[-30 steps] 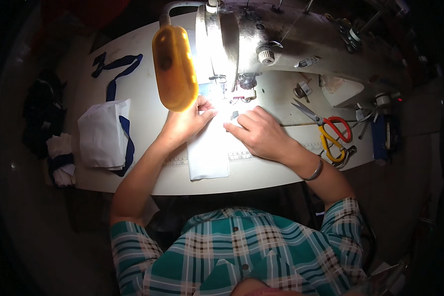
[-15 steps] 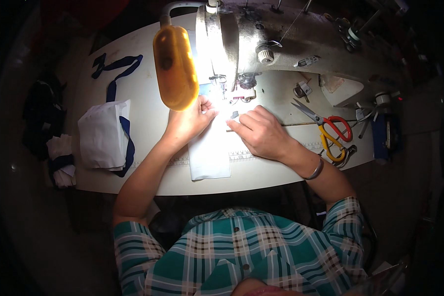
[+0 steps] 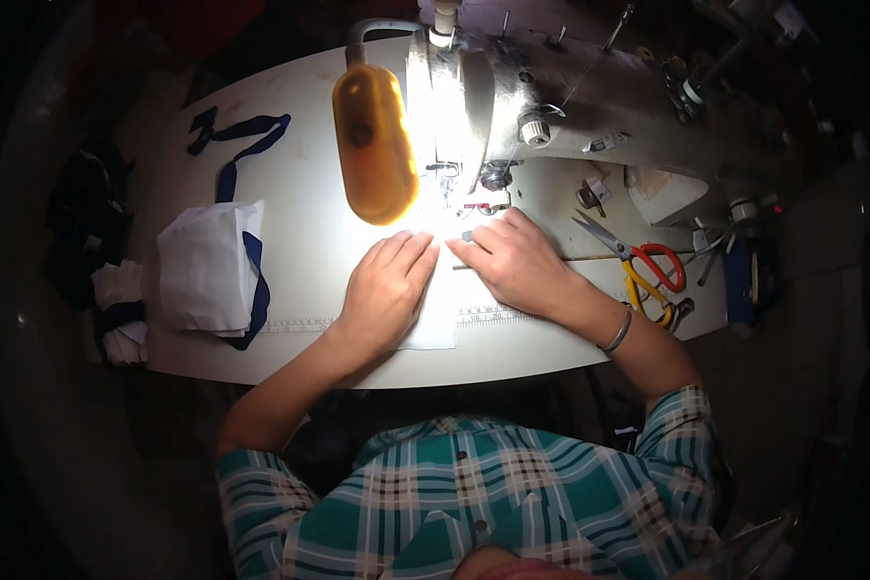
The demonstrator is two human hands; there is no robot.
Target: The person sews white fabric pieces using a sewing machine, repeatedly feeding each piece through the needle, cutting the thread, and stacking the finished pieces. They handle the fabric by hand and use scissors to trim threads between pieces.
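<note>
A strip of white cloth (image 3: 433, 334) lies on the sewing machine's bed, its far part washed out by the lamp's glare near the needle. My left hand (image 3: 387, 290) rests flat on the cloth, fingers stretched toward the needle area. Close beside it on the right, my right hand (image 3: 514, 259) has its fingers curled, with thumb and forefinger closed at the cloth's right edge. A small dark patch (image 3: 468, 235) shows by the right fingertips; I cannot tell what it is. Over the cloth stands the sewing machine (image 3: 590, 126), its presser foot lost in the glare.
An amber-coloured lamp (image 3: 372, 145) hangs left of the needle. Folded white cloth (image 3: 203, 266) with navy strap (image 3: 251, 135) lies on the left. At right are scissors (image 3: 638, 261) with red and yellow handles and a small metal part (image 3: 592, 193). A printed ruler (image 3: 522, 313) crosses the table front.
My left hand has gone from bent fingers near the needle to lying flat on the cloth, nearer to me. The right hand has barely moved. The whole view has shifted slightly.
</note>
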